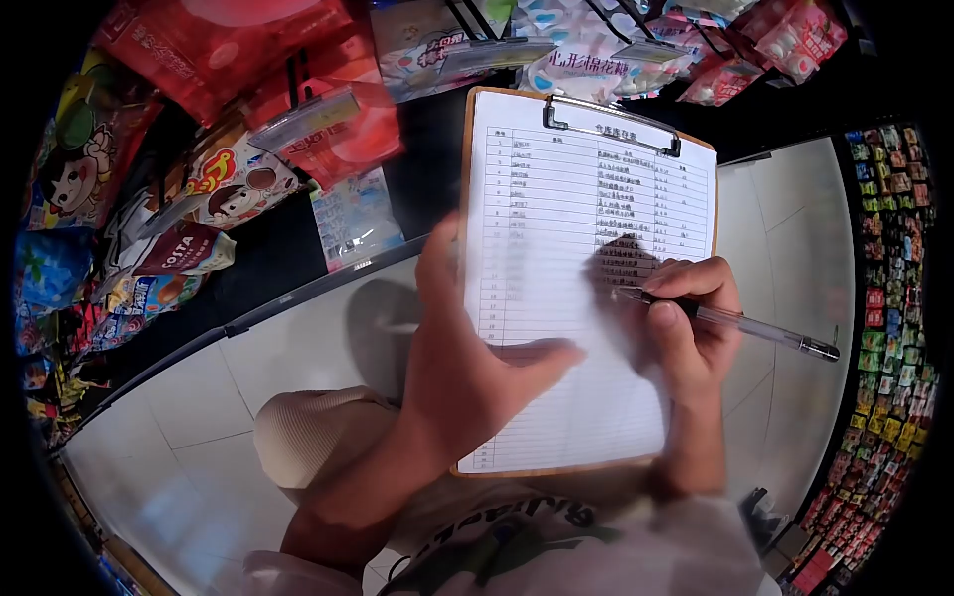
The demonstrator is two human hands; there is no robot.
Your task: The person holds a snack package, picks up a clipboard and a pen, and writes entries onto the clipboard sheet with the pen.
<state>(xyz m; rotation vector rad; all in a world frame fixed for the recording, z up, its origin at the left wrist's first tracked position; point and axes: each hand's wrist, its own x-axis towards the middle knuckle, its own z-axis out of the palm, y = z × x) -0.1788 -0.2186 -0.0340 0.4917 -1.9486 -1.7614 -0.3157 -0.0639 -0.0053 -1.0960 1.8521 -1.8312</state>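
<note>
A: Specify the item at the right grip.
B: A slim pen: clear cylindrical barrel, dark front section, shiny end. The right grip is clamped on the front section; the barrel projects to its right, the tip to its left, over the paper. Tip contact: cannot tell.
A: And the left grip?
B: Motion-blurred. The thumb stands apart and extends over the paper; whether the grip is closed on the clipboard, I cannot tell.
A: Locate the clipboard.
B: Between both grips: a thin, rectangular brown board. Its bent metal clip sits above them. The paper is flat, white and ruled, with handwritten rows above and left of the right grip.
A: Surroundings?
B: Glossy red packets beyond the left grip, upper left; smooth, pale floor tiles to its lower left.
</note>
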